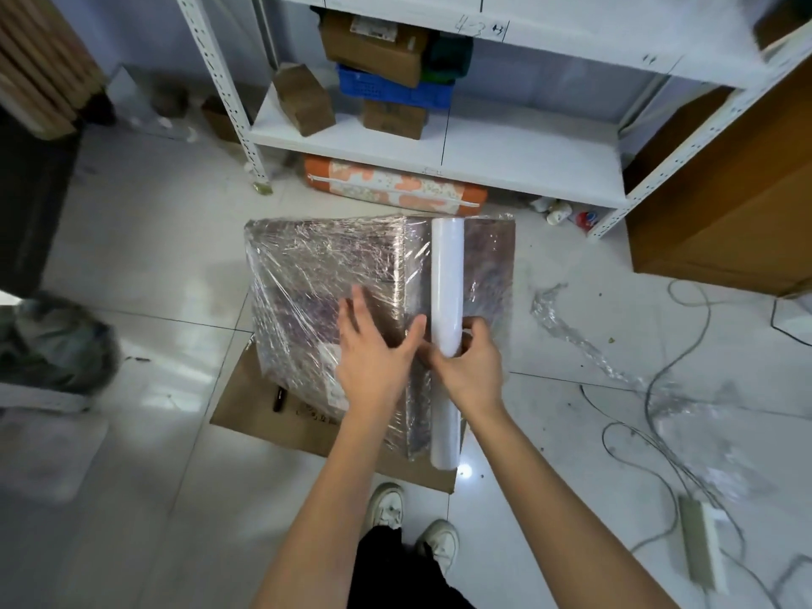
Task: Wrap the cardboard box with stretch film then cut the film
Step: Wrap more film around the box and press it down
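Note:
The cardboard box [316,274] stands on the floor in the middle of the view, covered in shiny, wrinkled stretch film. A long white stretch film roll [447,279] lies across its right part, pointing away from me. My left hand [373,349] lies flat on the film on top of the box, fingers spread, just left of the roll. My right hand [472,367] grips the roll near its middle, fingers curled around it. A film sheet runs from the roll onto the box.
A flat cardboard sheet [259,410] lies under the box, with a black marker [279,398] on it. A white metal shelf [439,142] with boxes stands behind. Crumpled film scraps [567,327], cables and a power strip [703,542] litter the floor at right. My shoes [386,507] are below.

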Motion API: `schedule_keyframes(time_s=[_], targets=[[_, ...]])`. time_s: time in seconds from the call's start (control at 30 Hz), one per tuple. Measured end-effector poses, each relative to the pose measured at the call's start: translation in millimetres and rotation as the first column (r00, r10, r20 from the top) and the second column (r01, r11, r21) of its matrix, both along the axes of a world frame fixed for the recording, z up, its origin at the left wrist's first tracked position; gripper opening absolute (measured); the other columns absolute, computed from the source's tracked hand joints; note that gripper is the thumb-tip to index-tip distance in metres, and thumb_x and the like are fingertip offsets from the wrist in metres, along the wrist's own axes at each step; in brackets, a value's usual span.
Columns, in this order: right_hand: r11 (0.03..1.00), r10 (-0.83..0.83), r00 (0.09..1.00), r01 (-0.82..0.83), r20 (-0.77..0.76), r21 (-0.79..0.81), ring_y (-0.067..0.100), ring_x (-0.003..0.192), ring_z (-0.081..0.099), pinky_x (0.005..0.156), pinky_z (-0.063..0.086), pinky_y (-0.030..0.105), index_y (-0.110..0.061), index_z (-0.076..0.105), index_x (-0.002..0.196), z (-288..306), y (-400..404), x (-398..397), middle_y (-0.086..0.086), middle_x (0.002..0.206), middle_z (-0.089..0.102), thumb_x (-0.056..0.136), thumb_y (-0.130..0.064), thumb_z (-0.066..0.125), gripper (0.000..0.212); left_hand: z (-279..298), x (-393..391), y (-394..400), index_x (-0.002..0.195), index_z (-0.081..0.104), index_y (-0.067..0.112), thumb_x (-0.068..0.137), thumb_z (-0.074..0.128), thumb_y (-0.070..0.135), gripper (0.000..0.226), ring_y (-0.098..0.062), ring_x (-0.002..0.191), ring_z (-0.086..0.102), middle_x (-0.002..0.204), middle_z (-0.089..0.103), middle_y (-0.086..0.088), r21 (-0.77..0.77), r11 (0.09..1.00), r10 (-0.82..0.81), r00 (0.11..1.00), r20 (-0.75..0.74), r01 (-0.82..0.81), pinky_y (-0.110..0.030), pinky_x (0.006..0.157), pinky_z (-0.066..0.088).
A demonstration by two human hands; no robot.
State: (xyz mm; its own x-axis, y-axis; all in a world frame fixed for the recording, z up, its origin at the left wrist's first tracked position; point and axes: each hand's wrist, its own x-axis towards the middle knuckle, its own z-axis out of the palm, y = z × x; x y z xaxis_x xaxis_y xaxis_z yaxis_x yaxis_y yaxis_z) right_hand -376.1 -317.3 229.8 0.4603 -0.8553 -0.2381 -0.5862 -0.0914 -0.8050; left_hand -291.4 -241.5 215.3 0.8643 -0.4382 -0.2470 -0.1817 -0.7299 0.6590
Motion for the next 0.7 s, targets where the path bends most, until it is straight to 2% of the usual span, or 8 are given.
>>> schedule_keyframes(time_s=[0.07, 0.2, 0.33, 0.4, 0.57, 0.63, 0.7], targets=[[0.999, 0.023, 1.0, -0.023, -0.019, 0.026, 0.014, 0.085, 0.062, 0.077, 0.054, 0.036, -0.02, 0.05, 0.103, 4.5, 0.0, -0.3, -0.008, 0.092, 0.059, 0.067, -0.041, 0.081, 0.052, 6.0, 4.1, 1.4, 0.15, -0.006, 0.033, 0.08, 0.038, 0.074, 0.092, -0.037, 0.136, 0.032, 0.159, 0.002, -0.007, 0.041, 0.999, -0.003, 0.999, -0.042, 0.004, -0.049, 0.1, 0.038], [0.985, 0.151, 0.986, -0.144, -0.077, 0.093, 0.017, 0.09, 0.062, 0.082, 0.054, 0.041, -0.012, 0.059, 0.11, 12.6, -8.4, -1.0, 0.0, 0.099, 0.064, 0.069, -0.036, 0.081, 0.053, 8.6, 4.8, 7.1, 0.148, -0.01, 0.035, 0.081, 0.041, 0.073, 0.092, -0.037, 0.141, 0.021, 0.159, -0.004, -0.006, -0.014, 1.0, -0.015, 0.985, -0.173, 0.013, -0.054, 0.104, 0.032], [0.946, 0.269, 0.959, -0.247, -0.085, 0.209, 0.018, 0.1, 0.061, 0.088, 0.053, 0.038, -0.012, 0.056, 0.113, 21.2, -15.8, 2.1, 0.004, 0.111, 0.064, 0.068, -0.03, 0.082, 0.055, 10.7, 9.0, 17.0, 0.148, -0.008, 0.035, 0.081, 0.046, 0.07, 0.093, -0.037, 0.142, 0.017, 0.159, -0.004, -0.007, -0.112, 0.992, 0.032, 0.969, -0.245, -0.061, -0.054, 0.109, 0.029], [0.932, 0.32, 0.942, -0.294, -0.102, 0.211, 0.018, 0.104, 0.059, 0.089, 0.052, 0.038, -0.012, 0.055, 0.115, 25.7, -18.4, 6.4, 0.003, 0.115, 0.062, 0.067, -0.031, 0.083, 0.059, 12.9, 13.0, 21.1, 0.149, -0.006, 0.035, 0.082, 0.05, 0.066, 0.092, -0.036, 0.142, 0.016, 0.159, -0.002, -0.006, -0.124, 0.987, 0.064, 0.959, -0.277, -0.102, -0.052, 0.109, 0.027], [0.918, 0.389, 0.905, -0.365, -0.173, 0.157, 0.019, 0.093, 0.059, 0.079, 0.053, 0.036, -0.007, 0.049, 0.113, 25.0, -24.4, 22.3, 0.003, 0.104, 0.058, 0.065, -0.034, 0.084, 0.065, 17.7, 21.6, 21.4, 0.147, -0.005, 0.042, 0.077, 0.049, 0.073, 0.094, -0.031, 0.141, 0.022, 0.159, 0.003, -0.001, -0.07, 0.988, 0.11, 0.953, -0.282, -0.135, -0.056, 0.107, 0.03], [0.906, 0.411, 0.896, -0.38, -0.169, 0.185, 0.02, 0.093, 0.059, 0.081, 0.053, 0.039, -0.006, 0.045, 0.115, 23.2, -29.0, 26.6, 0.003, 0.103, 0.058, 0.065, -0.034, 0.083, 0.068, 20.2, 22.0, 17.5, 0.147, -0.004, 0.043, 0.076, 0.047, 0.075, 0.094, -0.029, 0.141, 0.023, 0.159, 0.006, 0.001, -0.05, 0.989, 0.122, 0.958, -0.259, -0.139, -0.055, 0.107, 0.031], [0.886, 0.437, 0.888, -0.4, -0.14, 0.234, 0.017, 0.09, 0.056, 0.079, 0.051, 0.035, -0.006, 0.042, 0.117, 22.1, -36.6, 29.6, 0.0, 0.1, 0.054, 0.069, -0.03, 0.081, 0.066, 21.7, 24.0, 12.2, 0.146, -0.003, 0.046, 0.073, 0.047, 0.078, 0.094, -0.027, 0.141, 0.024, 0.158, 0.01, 0.003, -0.029, 0.987, 0.148, 0.958, -0.245, -0.16, -0.055, 0.106, 0.031]])
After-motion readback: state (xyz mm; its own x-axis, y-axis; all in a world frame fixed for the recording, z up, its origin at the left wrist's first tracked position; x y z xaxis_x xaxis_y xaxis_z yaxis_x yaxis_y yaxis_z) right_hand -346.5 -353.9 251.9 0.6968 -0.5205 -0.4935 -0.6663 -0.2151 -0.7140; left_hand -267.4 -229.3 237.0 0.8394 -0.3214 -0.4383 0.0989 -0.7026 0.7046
